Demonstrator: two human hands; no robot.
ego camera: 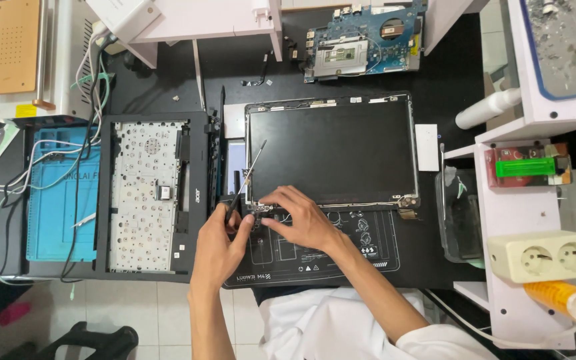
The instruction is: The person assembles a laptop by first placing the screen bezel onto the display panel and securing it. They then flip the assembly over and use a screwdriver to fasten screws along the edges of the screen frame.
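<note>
At centre frame the left hand (218, 233) has its grip clenched on a screwdriver (247, 177), while the right hand (298, 217) pinches the hinge (261, 210) at the laptop lid (331, 150)'s lower-left corner — a slipping tip could likely gouge the panel or fingers.

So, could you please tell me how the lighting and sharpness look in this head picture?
Head view: even light, soft shadows; left hand and right hand sharp on the black laptop screen panel; mild glare on the white shelf unit; edges slightly bowed.
</note>
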